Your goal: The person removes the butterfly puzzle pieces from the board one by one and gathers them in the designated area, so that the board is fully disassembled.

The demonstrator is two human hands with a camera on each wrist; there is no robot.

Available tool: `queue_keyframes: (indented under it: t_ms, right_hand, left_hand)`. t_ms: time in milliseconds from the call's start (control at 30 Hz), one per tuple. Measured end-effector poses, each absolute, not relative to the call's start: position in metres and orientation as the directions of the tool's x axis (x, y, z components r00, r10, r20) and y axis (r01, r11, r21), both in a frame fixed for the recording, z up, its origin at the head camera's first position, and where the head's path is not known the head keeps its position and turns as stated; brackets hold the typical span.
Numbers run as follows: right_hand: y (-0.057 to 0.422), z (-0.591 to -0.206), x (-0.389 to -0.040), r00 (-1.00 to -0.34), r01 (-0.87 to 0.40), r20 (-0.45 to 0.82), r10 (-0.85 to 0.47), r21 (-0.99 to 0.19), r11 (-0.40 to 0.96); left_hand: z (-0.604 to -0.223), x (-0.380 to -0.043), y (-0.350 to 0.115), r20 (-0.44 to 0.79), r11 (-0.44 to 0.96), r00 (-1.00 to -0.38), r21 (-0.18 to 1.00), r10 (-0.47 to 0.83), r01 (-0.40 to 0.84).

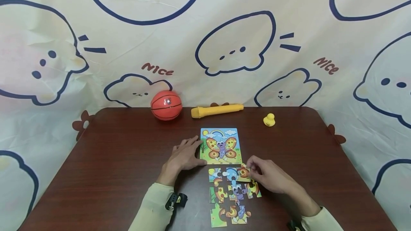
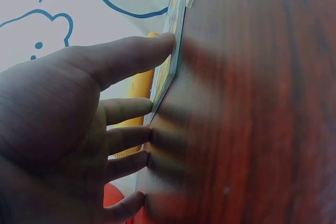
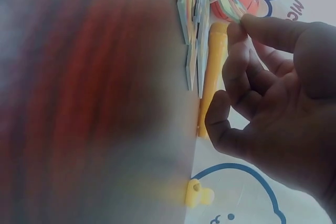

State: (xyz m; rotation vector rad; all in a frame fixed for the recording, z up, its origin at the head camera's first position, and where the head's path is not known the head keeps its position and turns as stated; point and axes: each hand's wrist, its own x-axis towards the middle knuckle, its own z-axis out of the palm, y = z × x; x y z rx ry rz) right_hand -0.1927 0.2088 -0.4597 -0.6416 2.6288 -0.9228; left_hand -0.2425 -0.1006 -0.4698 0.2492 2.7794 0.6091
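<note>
My left hand (image 1: 183, 155) lies beside the square butterfly picture board (image 1: 221, 133), fingers spread. In the left wrist view its thumb (image 2: 136, 56) touches the board's edge. My right hand (image 1: 273, 175) pinches a jigsaw piece (image 1: 244, 173) between thumb and fingertips, just below the board's lower right corner. The right wrist view shows this held piece (image 3: 224, 1) tilted, lifted off the table. Beneath and around it lie loose pieces in rough rows: a sun piece (image 1: 214, 175), a rainbow piece (image 1: 230, 173), a butterfly-face piece (image 1: 237, 191) and a green corner piece (image 1: 218, 216).
Along the back of the brown table (image 1: 128, 170) sit a red toy basketball (image 1: 166, 105), a yellow microphone-shaped stick (image 1: 217, 110) and a yellow rubber duck (image 1: 269, 120). A printed cloth (image 1: 234, 88) hangs behind the far edge.
</note>
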Motion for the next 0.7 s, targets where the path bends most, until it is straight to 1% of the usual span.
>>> queue_keyframes:
  t_ms: [267, 467, 700]
  right_hand:
    - [0.220, -0.463, -0.180, -0.822, -0.337, -0.142, -0.551, -0.658, 0.673]
    - [0.226, -0.463, -0.171, -0.781, -0.310, -0.182, -0.597, -0.717, 0.624]
    - [0.231, -0.462, -0.160, -0.755, -0.297, -0.204, -0.623, -0.742, 0.602]
  left_hand:
    - [-0.470, -0.242, -0.101, -0.239, 0.897, -0.944, 0.429, 0.227, 0.107]
    - [-0.471, -0.242, -0.102, -0.239, 0.897, -0.945, 0.429, 0.223, 0.103]
    - [-0.470, -0.243, -0.101, -0.241, 0.897, -0.944, 0.428, 0.226, 0.106]
